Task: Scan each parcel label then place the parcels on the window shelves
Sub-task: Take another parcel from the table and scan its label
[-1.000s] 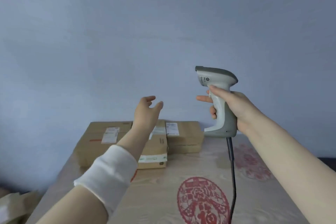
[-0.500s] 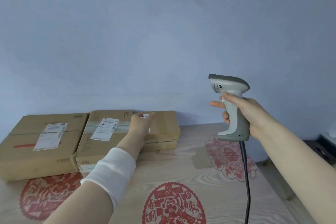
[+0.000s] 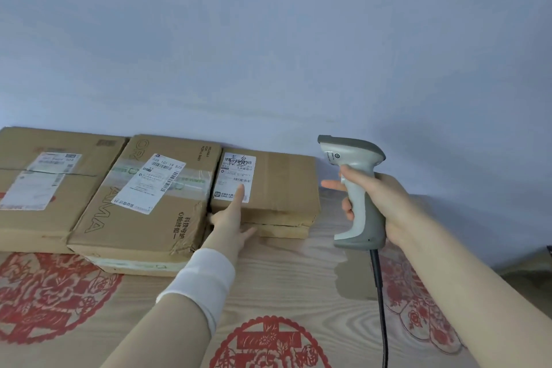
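now left fingers lie straight on the small parcel; right fingers grip scanner.

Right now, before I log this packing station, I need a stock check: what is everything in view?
parcels: three tops showing, brown cardboard, in a row against the wall: left parcel, middle parcel, right parcel; the middle and right ones seem to sit on further boxes
labels: white, at least one on each top
scanner: one, grey and white, held upright to the right of the parcels
cable: one, black, hanging from the scanner's base
table: one, pale wood grain with red paper-cut motifs
wall: pale blue-grey, behind the table
cuff: one, white, on the left forearm
left hand: forefinger lying on the right parcel's label
right hand: gripping the scanner's handle
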